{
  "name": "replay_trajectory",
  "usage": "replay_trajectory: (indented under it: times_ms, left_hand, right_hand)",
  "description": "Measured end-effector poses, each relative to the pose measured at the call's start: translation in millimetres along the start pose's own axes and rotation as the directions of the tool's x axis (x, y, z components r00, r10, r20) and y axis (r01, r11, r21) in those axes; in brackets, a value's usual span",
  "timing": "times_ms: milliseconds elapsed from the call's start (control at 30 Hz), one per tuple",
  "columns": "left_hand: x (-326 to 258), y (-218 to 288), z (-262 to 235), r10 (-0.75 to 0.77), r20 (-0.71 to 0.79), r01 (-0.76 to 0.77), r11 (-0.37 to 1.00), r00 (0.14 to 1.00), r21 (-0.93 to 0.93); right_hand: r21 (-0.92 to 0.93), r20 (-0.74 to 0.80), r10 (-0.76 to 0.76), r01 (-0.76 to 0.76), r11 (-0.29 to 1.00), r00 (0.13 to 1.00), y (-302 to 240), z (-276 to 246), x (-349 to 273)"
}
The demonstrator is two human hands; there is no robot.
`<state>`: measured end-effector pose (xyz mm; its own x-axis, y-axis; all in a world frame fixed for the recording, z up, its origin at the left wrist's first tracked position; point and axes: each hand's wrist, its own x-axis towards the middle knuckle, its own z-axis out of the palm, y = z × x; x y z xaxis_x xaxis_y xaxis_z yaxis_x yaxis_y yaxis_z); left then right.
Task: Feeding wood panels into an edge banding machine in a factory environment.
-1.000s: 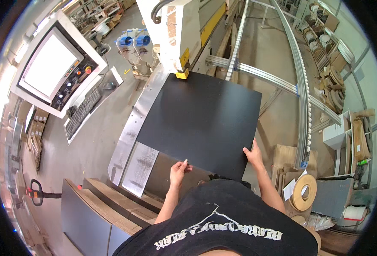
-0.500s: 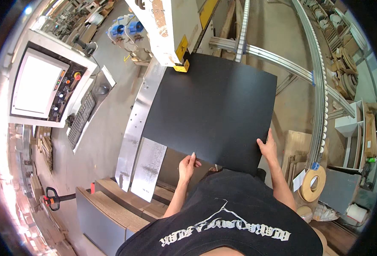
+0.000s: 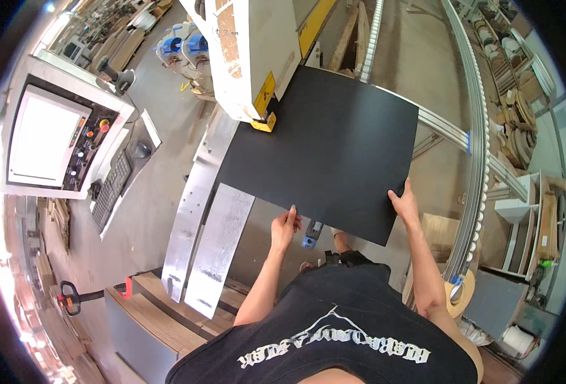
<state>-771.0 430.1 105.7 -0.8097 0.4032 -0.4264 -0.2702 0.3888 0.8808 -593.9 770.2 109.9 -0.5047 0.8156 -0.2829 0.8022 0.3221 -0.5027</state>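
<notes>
A person's left hand (image 3: 285, 225) and right hand (image 3: 404, 201) each grip the near edge of a black panel (image 3: 324, 147) lying flat under a white machine head (image 3: 247, 54), where uneven pressure from either hand could skew the sheet against the metal guide plates (image 3: 209, 237).

A woodworking workshop: big panel machine (image 3: 244, 51), control console (image 3: 52, 141), roller conveyor (image 3: 481, 160), stacked boards (image 3: 167, 307).
</notes>
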Motion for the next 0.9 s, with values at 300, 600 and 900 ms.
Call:
replay_trajectory:
  times_ms: [300, 600, 900]
  left_hand:
    - [92, 56, 53, 0.043, 0.0, -0.043, 0.999, 0.999, 0.01]
    - [167, 77, 94, 0.098, 0.027, -0.095, 0.99, 0.995, -0.104]
    - [142, 100, 96, 0.167, 0.065, -0.159, 0.981, 0.984, -0.11]
  right_hand:
    - [0.016, 0.024, -0.015, 0.015, 1.0, 1.0, -7, -29, 120]
    - [0.039, 0.182, 0.057, -0.065, 0.997, 0.982, -45, -76, 196]
    - [0.52, -0.052, -0.134, 0.141, 0.842, 0.99, 12, -74, 300]
